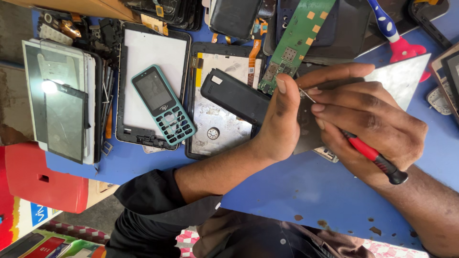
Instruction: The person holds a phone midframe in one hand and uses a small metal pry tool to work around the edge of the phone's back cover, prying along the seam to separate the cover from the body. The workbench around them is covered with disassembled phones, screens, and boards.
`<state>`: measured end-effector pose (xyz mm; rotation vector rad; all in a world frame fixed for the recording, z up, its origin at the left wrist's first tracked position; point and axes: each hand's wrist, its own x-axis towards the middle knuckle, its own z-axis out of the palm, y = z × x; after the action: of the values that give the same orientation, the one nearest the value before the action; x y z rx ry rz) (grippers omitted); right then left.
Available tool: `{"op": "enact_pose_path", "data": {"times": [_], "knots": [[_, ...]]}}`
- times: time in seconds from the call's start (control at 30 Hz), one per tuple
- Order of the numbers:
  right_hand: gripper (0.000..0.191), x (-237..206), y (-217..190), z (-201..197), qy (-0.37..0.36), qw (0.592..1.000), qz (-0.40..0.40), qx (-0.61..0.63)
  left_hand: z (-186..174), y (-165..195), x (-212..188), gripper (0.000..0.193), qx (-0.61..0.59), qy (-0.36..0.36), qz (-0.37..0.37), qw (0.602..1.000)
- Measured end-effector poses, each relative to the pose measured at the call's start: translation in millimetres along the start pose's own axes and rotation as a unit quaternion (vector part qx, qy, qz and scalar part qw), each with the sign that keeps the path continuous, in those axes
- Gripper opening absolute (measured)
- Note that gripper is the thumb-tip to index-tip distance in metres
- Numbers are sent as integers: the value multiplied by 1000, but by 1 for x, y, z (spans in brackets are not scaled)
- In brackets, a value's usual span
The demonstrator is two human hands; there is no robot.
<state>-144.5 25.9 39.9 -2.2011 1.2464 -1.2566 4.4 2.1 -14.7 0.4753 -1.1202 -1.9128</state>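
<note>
Right now, line by line:

Left hand [279,119]: wrapped around one end of a black phone body [234,95], thumb up over its edge, fingers curled underneath and out of sight. Closed firmly on it.

Right hand [368,119]: fingers pinched narrow around a red-handled screwdriver [375,157], its thin metal shaft [306,94] slanting in to meet the phone body just under my left thumb.

Where the phone body is: lifted above the blue table [306,191], its free end hanging over a stripped tablet frame [220,129], between my two hands.

How it will handle: I judge it light and stiff, a hard plastic shell, smooth enough to slide if my palm loosens. Thin at the edges, so prying could crack it.

Where to hold: along the long sides, near the end being worked, so the tip's push goes into my palm.

Screwdriver: slim, light; the ribbed dark end of the handle sits against my palm. The tip could skid off and scratch.

Nearby: a teal keypad phone [163,105] lying on a white-backed frame [153,86], a green circuit strip [296,38], a loose screen glass [62,100] at the far left.
</note>
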Motion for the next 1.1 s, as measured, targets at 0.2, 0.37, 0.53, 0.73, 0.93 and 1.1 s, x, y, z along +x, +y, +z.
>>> {"op": "enact_pose_path", "data": {"times": [0.2,0.37,0.53,0.73,0.93,1.1], "knots": [[22,0,3,1,6,999,-15,32,-2,1,-1,103,-15,-7,-2,1000],[22,-2,4,-2,0,999,-6,40,-2,-1,-1,106,-65,-17,-12,998],[22,-4,2,1,3,1000,-5,25,-4,-2,-1,104,-110,-23,-32,993],[22,-1,-1,5,26,999,-23,-7,-2,-2,-2,105,-96,-18,-26,995],[21,-1,-1,6,31,999,-27,-10,-3,-2,-3,105,-78,-18,-19,997],[20,-2,0,4,26,999,-28,-1,-3,0,-2,103,-10,-18,7,1000]]}}
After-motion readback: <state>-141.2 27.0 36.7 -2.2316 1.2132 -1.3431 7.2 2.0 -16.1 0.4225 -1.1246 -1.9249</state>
